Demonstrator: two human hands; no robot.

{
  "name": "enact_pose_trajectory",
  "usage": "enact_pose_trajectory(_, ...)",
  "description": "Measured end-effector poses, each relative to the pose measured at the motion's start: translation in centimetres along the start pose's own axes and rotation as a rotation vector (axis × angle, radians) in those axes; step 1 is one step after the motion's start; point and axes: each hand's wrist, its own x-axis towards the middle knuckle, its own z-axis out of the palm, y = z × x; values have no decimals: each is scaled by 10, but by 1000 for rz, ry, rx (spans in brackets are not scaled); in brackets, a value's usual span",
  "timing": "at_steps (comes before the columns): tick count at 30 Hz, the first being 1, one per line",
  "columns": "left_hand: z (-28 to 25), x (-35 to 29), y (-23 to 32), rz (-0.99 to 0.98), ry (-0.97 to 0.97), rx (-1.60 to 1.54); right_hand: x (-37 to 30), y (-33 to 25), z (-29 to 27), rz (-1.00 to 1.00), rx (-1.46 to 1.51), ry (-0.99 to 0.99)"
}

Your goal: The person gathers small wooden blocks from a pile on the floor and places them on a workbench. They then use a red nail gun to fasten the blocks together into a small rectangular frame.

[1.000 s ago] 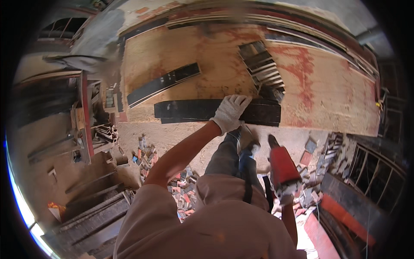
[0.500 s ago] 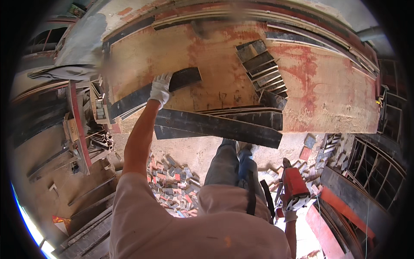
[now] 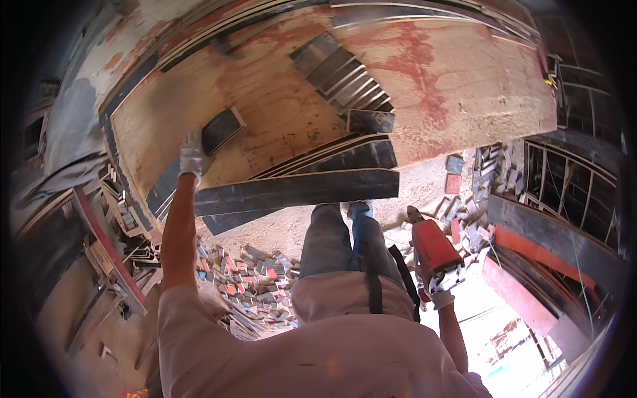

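Note:
My left hand (image 3: 192,158), in a white glove, reaches over the table and is closed on a dark board (image 3: 223,131) lying flat near its left end. The fingers are somewhat blurred. Low on the right, my gloved right hand (image 3: 440,296) holds a red power tool (image 3: 434,247) by its rear, beside my leg. The tool's exact kind is hard to make out. Along the table's near edge lies a long dark board (image 3: 298,188), with other dark boards (image 3: 355,158) under and behind it. Farther back sits a slanted row of short cut pieces (image 3: 345,76).
The wide wooden table (image 3: 464,99) carries red stains. Long strips (image 3: 405,14) lie along its back edge. Many small offcuts (image 3: 255,278) cover the floor near my legs. Large panels (image 3: 531,245) lean at the right, and a red-edged frame (image 3: 109,249) stands at the left.
My view has turned, so the table and boards appear rotated counterclockwise and farther left. My left hand stays on the dark board, and my right still holds the red tool.

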Motion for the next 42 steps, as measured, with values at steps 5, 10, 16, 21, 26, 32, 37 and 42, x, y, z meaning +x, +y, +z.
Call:
enact_pose_trajectory(5, -41, 6, 80, 228, 391, -85, -19, 3, 12, 41, 34, 26)
enact_pose_trajectory(10, -71, 34, 257, 772, 367, -313, -25, 5, 23, 28, 58, 42)
enact_pose_trajectory(16, -32, 85, 370, 1025, 370, 69, -47, 10, 37, 9, 83, 66)
enact_pose_trajectory(21, -26, 92, 377, 990, 298, -72, -63, 15, 52, -19, 99, 89)
enact_pose_trajectory(26, -71, 75, 368, 319, 6, -876, -53, 19, 61, -150, 65, 120)
enact_pose_trajectory(32, -120, -43, 337, 312, 11, -1481, -8, 30, 61, -562, -231, 325)
enact_pose_trajectory(37, -101, -141, 332, 117, 25, -1546, 66, -20, 61, -422, 191, -173)
enact_pose_trajectory(42, -77, -172, 357, -162, 9, -1830, 105, -24, 119, -255, 967, -149)
